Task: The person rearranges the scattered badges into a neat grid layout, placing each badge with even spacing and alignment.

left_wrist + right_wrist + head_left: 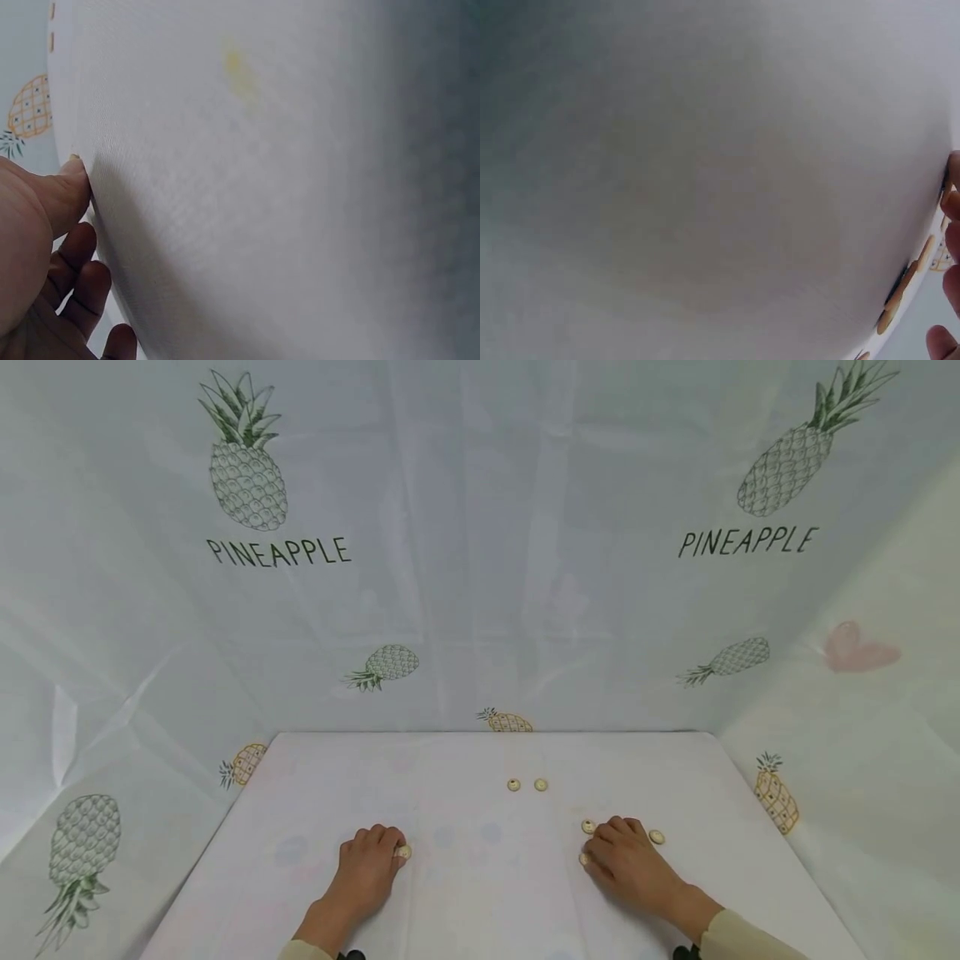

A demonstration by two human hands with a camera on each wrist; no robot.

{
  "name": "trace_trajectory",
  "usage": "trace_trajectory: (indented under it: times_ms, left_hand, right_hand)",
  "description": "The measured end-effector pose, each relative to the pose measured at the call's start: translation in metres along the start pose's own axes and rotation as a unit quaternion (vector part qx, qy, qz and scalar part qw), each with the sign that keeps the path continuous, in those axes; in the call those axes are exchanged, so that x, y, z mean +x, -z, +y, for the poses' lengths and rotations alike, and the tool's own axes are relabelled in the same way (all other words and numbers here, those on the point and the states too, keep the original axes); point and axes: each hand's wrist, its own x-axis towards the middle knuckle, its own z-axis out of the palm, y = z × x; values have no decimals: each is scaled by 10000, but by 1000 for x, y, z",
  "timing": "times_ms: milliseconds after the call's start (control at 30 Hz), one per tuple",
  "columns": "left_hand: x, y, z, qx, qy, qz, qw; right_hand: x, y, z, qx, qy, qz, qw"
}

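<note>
My left hand (pixel 369 864) is low over the left half of the white table, thumb and index finger at a small round pale wooden disc (pixel 403 852). In the left wrist view the thumb (pixel 66 191) reaches down to the cloth, and the other fingers curl loosely beneath it. On the right, my right hand (pixel 628 864) pinches another wooden disc (pixel 583 859) by its thumb side, partly covering it. Just beyond those fingers lies a third disc (pixel 588 827), close to the fingertips. One more disc (pixel 657 837) sits right of the knuckles.
Farther back, two similar discs, a left one (pixel 513 785) and a right one (pixel 541 785), lie side by side. Pineapple-printed sheets (pixel 480 568) hang behind and beside the white-covered table (pixel 472 927). Several discs appear edge-on in the right wrist view.
</note>
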Motion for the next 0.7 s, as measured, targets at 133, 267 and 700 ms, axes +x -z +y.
trace_trajectory:
  times_ms: [133,267,700]
  left_hand:
    - [0,-3,-1,-8,-39,23,10000]
    - [0,-2,-1,28,-49,68,10000]
    - [0,3,0,62,-43,17,10000]
  right_hand:
    - [-1,-3,2,57,7,68,10000]
    - [-1,-5,3,133,-37,66,9999]
    - [6,-1,0,514,-784,-627,9936]
